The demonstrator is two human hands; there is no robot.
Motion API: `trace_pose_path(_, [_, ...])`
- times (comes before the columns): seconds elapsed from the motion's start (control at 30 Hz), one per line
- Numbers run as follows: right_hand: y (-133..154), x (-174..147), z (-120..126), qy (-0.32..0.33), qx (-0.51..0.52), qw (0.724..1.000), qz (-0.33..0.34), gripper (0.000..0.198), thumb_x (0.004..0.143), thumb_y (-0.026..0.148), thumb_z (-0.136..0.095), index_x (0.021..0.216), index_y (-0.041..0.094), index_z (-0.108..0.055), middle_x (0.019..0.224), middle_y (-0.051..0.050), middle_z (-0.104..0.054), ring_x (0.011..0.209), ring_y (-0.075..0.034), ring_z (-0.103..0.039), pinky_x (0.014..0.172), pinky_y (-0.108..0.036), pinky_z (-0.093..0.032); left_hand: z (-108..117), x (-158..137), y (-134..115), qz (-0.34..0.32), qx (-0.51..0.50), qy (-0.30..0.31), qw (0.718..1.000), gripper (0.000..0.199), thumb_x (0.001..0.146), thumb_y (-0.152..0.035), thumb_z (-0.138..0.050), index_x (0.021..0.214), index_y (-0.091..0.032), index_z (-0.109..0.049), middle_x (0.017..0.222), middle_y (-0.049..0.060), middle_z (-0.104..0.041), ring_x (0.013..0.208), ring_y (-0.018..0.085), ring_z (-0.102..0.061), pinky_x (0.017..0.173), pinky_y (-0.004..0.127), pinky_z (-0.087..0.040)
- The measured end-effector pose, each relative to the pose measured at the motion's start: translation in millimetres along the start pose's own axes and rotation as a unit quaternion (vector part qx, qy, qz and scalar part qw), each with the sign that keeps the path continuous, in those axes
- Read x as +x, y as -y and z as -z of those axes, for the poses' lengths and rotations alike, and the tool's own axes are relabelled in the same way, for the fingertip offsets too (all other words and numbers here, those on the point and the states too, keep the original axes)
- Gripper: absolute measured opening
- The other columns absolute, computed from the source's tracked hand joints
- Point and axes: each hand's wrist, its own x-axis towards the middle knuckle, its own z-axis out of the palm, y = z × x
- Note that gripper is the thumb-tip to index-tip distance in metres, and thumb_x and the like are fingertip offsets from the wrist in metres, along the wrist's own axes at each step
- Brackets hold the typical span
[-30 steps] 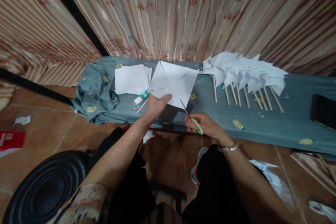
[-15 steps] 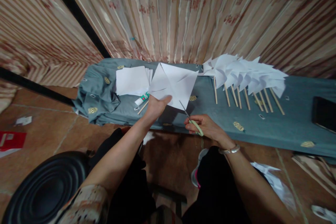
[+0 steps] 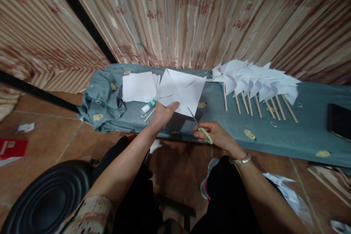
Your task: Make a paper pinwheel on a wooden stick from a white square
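My left hand (image 3: 165,112) grips the near edge of a white paper sheet (image 3: 182,89), thumb on top. Slits run inward from several of the sheet's corners. In my right hand (image 3: 212,131) is a pair of scissors (image 3: 205,135) with pale green handles, its blades at the sheet's near right corner. Left of the sheet lies a stack of white paper (image 3: 138,86). A green and white glue tube (image 3: 148,106) and a wooden stick (image 3: 149,114) lie close to my left hand, the stick partly hidden. Several white paper pinwheels (image 3: 255,78) on wooden sticks overlap in a row to the right.
Everything rests on a long bench (image 3: 225,128) with a grey-green cloth. A dark phone-like object (image 3: 339,120) lies at its right end. Behind hangs a patterned curtain (image 3: 175,18). A black round stool (image 3: 49,197) stands at lower left, and white paper scraps (image 3: 285,190) lie on the floor.
The view has shifted slightly, so the bench sits a little lower. Both hands, the sheet and the scissors keep nearly the same places relative to each other.
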Motion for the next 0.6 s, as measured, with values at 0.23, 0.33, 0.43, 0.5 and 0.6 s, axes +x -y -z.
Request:
trace_pose_path(0.23, [5.8,-1.5,-2.9,-0.009,0.005,1.000,-0.015,0.045,0.050,0.052,-0.086,0.068,0.017,-0.065,0.057,0.005,-0.058,0.051,-0.007,-0.053,0.050,-0.020,-0.044,0.5,1.8,5.6,0.001,0.008,0.007,1.000,0.054,0.062,-0.023,-0.076,0.113,-0.015,-0.063,0.095,0.011,-0.075,0.095,0.028,-0.069,0.094,0.041,-0.050])
trace_pose_path(0.33, [6.6,-1.1,-2.5,-0.007,-0.009,1.000,-0.011,0.048,0.051,0.054,-0.086,0.072,0.016,-0.066,0.059,0.005,-0.059,0.053,-0.008,-0.055,0.050,-0.020,-0.042,-2.2,-1.8,6.4,0.014,0.015,0.022,1.000,0.050,0.061,-0.021,-0.075,0.109,-0.014,-0.065,0.092,0.010,-0.075,0.095,0.026,-0.069,0.094,0.040,-0.049])
trace_pose_path(0.43, [5.4,-0.3,-0.9,-0.005,-0.021,1.000,0.001,0.048,0.054,0.055,-0.084,0.076,0.016,-0.067,0.058,0.004,-0.060,0.055,-0.009,-0.056,0.050,-0.020,-0.040,-5.2,-7.1,4.2,0.026,0.017,0.032,0.999,0.046,0.061,-0.017,-0.075,0.106,-0.015,-0.067,0.089,0.008,-0.076,0.098,0.026,-0.069,0.096,0.039,-0.049])
trace_pose_path(0.5, [4.7,-0.1,-0.5,-0.006,-0.016,1.000,0.002,0.047,0.055,0.054,-0.084,0.077,0.016,-0.067,0.058,0.004,-0.060,0.055,-0.009,-0.056,0.051,-0.019,-0.041,-6.4,-9.6,2.0,0.026,0.012,0.034,0.999,0.045,0.060,-0.015,-0.074,0.104,-0.014,-0.067,0.087,0.008,-0.076,0.100,0.027,-0.068,0.097,0.039,-0.049])
trace_pose_path(0.6, [4.7,-0.2,-1.3,-0.010,0.002,1.000,-0.005,0.048,0.052,0.053,-0.086,0.076,0.016,-0.067,0.058,0.005,-0.059,0.055,-0.008,-0.055,0.051,-0.019,-0.042,-6.8,-11.0,0.6,0.024,0.003,0.035,0.999,0.045,0.061,-0.014,-0.074,0.105,-0.014,-0.067,0.086,0.008,-0.076,0.100,0.027,-0.068,0.097,0.039,-0.048])
